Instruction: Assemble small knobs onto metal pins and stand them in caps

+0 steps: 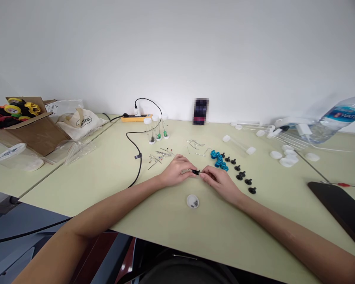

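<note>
Over the middle of the table, my left hand [177, 172] is closed, its fingertips pinching a small black part [195, 172] with a thin bent metal rod beside it. My right hand [219, 180] is closed too, thumb and finger at the other end of that black part. A small white cap [188, 204] holding a few tiny dark pieces sits just below the hands. Several blue knob-like parts [219, 159] lie right of the hands, beside a row of black stemmed discs [248, 182]. Beyond the hands are thin bent metal rods [195, 144].
Pins and rods [161, 156] lie left. Capped clear tubes [159, 128] stand behind them, near an orange power strip [136, 118]. A phone [201, 111] leans on the wall. Rightward are loose white caps [288, 157], a water bottle [340, 116] and a black tablet-like slab [340, 213].
</note>
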The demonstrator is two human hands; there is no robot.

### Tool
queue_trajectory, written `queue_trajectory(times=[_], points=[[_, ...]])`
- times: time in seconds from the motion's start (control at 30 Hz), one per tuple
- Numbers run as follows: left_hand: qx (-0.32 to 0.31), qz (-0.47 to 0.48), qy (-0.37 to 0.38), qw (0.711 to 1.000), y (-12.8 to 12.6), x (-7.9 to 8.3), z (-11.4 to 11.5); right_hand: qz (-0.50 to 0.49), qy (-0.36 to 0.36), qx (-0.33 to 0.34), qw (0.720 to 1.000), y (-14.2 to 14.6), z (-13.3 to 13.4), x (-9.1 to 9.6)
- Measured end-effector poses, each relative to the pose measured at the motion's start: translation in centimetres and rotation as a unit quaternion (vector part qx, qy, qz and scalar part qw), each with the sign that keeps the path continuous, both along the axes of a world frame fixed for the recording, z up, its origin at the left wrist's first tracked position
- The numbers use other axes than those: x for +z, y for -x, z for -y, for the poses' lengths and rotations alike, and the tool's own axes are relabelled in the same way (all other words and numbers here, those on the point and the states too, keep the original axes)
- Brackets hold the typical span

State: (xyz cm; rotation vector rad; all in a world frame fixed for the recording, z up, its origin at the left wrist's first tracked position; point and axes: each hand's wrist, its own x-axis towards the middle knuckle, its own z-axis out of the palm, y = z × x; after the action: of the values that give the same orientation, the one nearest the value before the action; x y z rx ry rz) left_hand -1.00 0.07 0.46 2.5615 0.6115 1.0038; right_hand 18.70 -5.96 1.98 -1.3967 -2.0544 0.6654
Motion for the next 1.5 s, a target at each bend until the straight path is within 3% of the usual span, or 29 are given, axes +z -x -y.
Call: queue_trajectory(times=[0.37, 0.67, 1.5], points=[[0.038, -0.049, 0.009, 0.998, -0.1, 0.16, 0.16, -0.04, -0.009, 0.014, 0.999, -0.07, -0.27, -0.84], [0.057, -0.059, 0.01, 0.997, -0.11, 0.45, 0.27, -0.064, 0.001, 0.0, 0.998, 0.08, 0.02, -0.41], [0.037, -0.041, 0.037, 0.998, -0.24, 0.43, 0.22, -0.087, 0.028, -0.014, 0.996, -0.01, 0.09, -0.5]])
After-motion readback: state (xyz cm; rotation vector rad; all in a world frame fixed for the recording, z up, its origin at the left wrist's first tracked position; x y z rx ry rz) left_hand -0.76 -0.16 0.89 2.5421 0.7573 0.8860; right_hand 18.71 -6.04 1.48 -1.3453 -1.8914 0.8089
